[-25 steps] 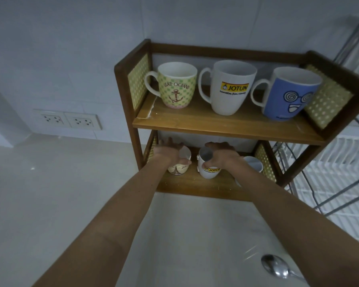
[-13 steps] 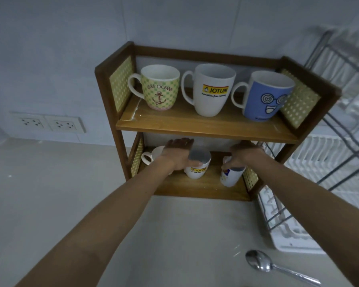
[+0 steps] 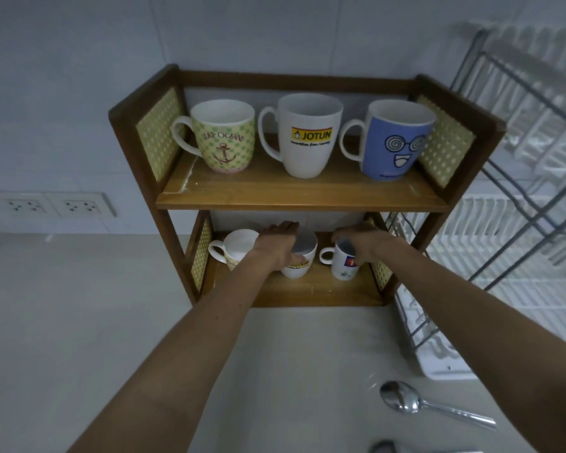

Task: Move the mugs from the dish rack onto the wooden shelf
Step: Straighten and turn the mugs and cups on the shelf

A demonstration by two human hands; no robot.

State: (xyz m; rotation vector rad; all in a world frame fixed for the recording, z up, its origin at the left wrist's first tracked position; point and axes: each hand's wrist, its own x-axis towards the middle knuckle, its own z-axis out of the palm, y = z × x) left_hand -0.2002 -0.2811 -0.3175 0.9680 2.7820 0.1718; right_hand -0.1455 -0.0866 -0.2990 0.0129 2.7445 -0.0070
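Note:
The wooden shelf [image 3: 303,199] has two levels. Its upper board carries a green anchor mug [image 3: 224,137], a white Jotun mug [image 3: 307,135] and a blue face mug [image 3: 396,140]. On the lower board stand a white mug [image 3: 237,248] at the left, a small white Jotun mug [image 3: 303,259] in the middle and a white mug with a red patch [image 3: 342,264] at the right. My left hand [image 3: 276,245] grips the rim of the small Jotun mug. My right hand [image 3: 361,243] holds the red-patch mug by its top.
The dish rack [image 3: 517,204], metal wire with a white tray, stands right of the shelf. A metal spoon [image 3: 419,403] lies on the pale counter at the lower right, with another utensil at the bottom edge. Wall sockets [image 3: 51,206] sit at the left.
My right hand has set the red-patch mug upright on the lower board, handle to the left. My left hand stays on the small Jotun mug. The camera has shifted slightly.

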